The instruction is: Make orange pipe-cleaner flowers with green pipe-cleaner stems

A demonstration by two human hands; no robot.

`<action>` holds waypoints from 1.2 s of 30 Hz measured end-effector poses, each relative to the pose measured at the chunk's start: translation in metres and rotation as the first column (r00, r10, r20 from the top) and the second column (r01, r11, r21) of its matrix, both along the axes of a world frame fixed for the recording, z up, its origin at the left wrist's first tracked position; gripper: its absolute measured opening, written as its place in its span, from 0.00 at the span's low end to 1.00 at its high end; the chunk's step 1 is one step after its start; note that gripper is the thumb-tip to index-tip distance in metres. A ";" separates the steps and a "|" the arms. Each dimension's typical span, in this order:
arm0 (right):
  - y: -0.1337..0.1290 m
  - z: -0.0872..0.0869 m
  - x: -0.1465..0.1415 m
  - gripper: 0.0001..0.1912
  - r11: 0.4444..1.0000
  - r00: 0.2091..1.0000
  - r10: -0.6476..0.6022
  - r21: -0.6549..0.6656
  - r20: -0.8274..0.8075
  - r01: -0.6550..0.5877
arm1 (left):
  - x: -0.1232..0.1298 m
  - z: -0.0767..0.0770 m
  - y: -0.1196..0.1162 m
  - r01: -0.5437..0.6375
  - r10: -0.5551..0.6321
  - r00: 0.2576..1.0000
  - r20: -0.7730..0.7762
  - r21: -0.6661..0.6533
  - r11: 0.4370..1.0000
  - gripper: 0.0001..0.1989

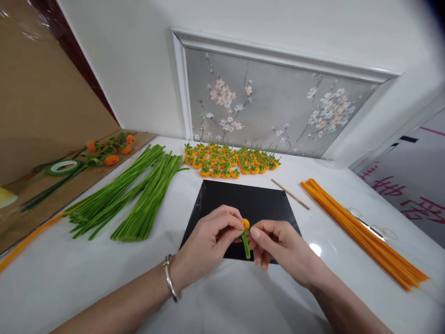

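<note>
My left hand [217, 234] pinches a small orange pipe-cleaner ball [245, 224] from the left, over a black board [243, 195]. From this ball a short green pipe cleaner [246, 246] hangs down toward me. My right hand [278, 241] is closed, thumb and forefinger pressed together at the green piece just under the ball. The fingertips partly hide where green meets orange. Behind the board stand rows of small orange balls with green leafy tops [225, 162], most with a thin stem sticking up.
Green pipe cleaners [146, 199] lie in bunches to the left. Orange pipe cleaners [361, 236] are on the right, beside scissors [368, 223]. A thin stick [290, 194] lies behind the board's right corner. On cardboard at left are green tape [64, 167] and an orange-fruited branch [111, 148].
</note>
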State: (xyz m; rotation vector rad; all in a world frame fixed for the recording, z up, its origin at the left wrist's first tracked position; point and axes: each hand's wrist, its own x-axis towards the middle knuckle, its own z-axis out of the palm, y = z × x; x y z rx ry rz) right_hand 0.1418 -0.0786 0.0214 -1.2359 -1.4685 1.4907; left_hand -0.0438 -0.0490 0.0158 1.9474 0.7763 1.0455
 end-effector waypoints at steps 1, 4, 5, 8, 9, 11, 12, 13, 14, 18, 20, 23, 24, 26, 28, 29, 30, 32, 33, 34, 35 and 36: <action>0.000 0.000 -0.002 0.20 0.999 0.999 0.014 -0.028 -0.031 -0.015 | -0.001 -0.001 -0.001 -0.006 0.010 0.999 -0.043 0.091 0.996 0.08; 0.000 0.001 -0.008 0.20 0.997 0.999 0.004 -0.074 -0.051 -0.008 | -0.004 -0.001 -0.002 0.038 -0.006 0.992 -0.124 0.254 0.967 0.10; 0.000 0.001 -0.009 0.19 0.997 0.999 0.000 -0.076 -0.043 -0.003 | -0.004 -0.001 -0.002 0.055 -0.017 0.990 -0.139 0.274 0.960 0.10; -0.002 0.001 -0.009 0.14 0.999 0.997 -0.015 0.036 0.078 0.012 | -0.003 -0.001 -0.002 0.050 -0.013 0.989 -0.148 0.247 0.968 0.10; -0.003 0.000 -0.008 0.13 0.989 0.986 -0.041 0.144 0.160 0.018 | -0.003 -0.002 -0.001 0.033 -0.005 0.991 -0.136 0.205 0.978 0.10; -0.004 -0.002 -0.006 0.11 0.906 0.926 -0.143 0.424 0.350 -0.020 | -0.001 -0.002 -0.001 0.003 0.003 0.996 -0.089 0.069 0.998 0.09; -0.004 -0.003 -0.005 0.12 0.825 0.875 -0.214 0.560 0.433 -0.075 | 0.000 -0.002 0.000 0.001 -0.002 0.998 -0.055 -0.015 1.000 0.08; -0.004 -0.004 -0.005 0.12 0.731 0.820 -0.286 0.666 0.496 -0.149 | 0.001 -0.002 0.000 0.010 -0.012 1.000 -0.019 -0.100 0.995 0.07; -0.004 -0.005 -0.004 0.14 0.637 0.767 -0.351 0.737 0.537 -0.224 | 0.002 -0.002 0.000 0.028 -0.025 1.000 0.015 -0.181 0.983 0.06; -0.005 -0.008 -0.002 0.15 0.413 0.640 -0.497 0.809 0.586 -0.419 | 0.005 0.003 0.001 0.123 -0.077 0.990 0.119 -0.443 0.888 0.07; -0.004 -0.008 -0.001 0.13 0.386 0.634 -0.511 0.814 0.580 -0.434 | 0.005 0.006 0.000 0.174 -0.087 0.979 0.186 -0.526 0.832 0.09; -0.003 -0.005 0.002 0.12 0.450 0.718 -0.479 0.844 0.505 -0.293 | 0.004 0.009 -0.002 0.231 -0.067 0.955 0.289 -0.582 0.780 0.09; -0.003 -0.004 0.002 0.11 0.494 0.761 -0.457 0.843 0.461 -0.214 | 0.004 0.009 -0.003 0.234 -0.050 0.949 0.310 -0.593 0.770 0.09; -0.002 0.000 0.004 0.10 0.569 0.820 -0.437 0.820 0.370 -0.067 | 0.003 0.009 -0.004 0.220 -0.014 0.945 0.326 -0.606 0.764 0.09; -0.003 0.002 0.003 0.09 0.603 0.838 -0.449 0.797 0.310 0.028 | 0.002 0.008 -0.004 0.190 0.022 0.946 0.324 -0.606 0.772 0.08; -0.004 0.003 0.003 0.08 0.614 0.838 -0.457 0.787 0.298 0.055 | 0.001 0.007 -0.003 0.179 0.035 0.944 0.328 -0.600 0.780 0.07; -0.005 0.004 0.001 0.07 0.633 0.839 -0.454 0.771 0.299 0.068 | 0.001 0.006 -0.003 0.176 0.042 0.941 0.337 -0.591 0.787 0.07; -0.007 0.003 -0.003 0.06 0.689 0.852 -0.411 0.723 0.325 0.057 | 0.000 0.003 -0.003 0.183 0.051 0.930 0.364 -0.578 0.795 0.06; -0.008 0.003 -0.005 0.05 0.715 0.858 -0.386 0.697 0.338 0.047 | 0.000 0.002 -0.003 0.190 0.052 0.924 0.378 -0.575 0.796 0.07; -0.009 0.001 -0.007 0.04 0.737 0.863 -0.367 0.674 0.347 0.043 | 0.000 0.002 -0.003 0.198 0.051 0.920 0.387 -0.575 0.794 0.07; -0.009 0.000 -0.009 0.03 0.756 0.867 -0.355 0.653 0.350 0.046 | 0.000 0.002 -0.003 0.204 0.050 0.919 0.391 -0.581 0.788 0.07; -0.009 -0.001 -0.011 0.03 0.773 0.873 -0.347 0.631 0.344 0.059 | 0.000 0.002 -0.004 0.207 0.049 0.920 0.388 -0.589 0.781 0.08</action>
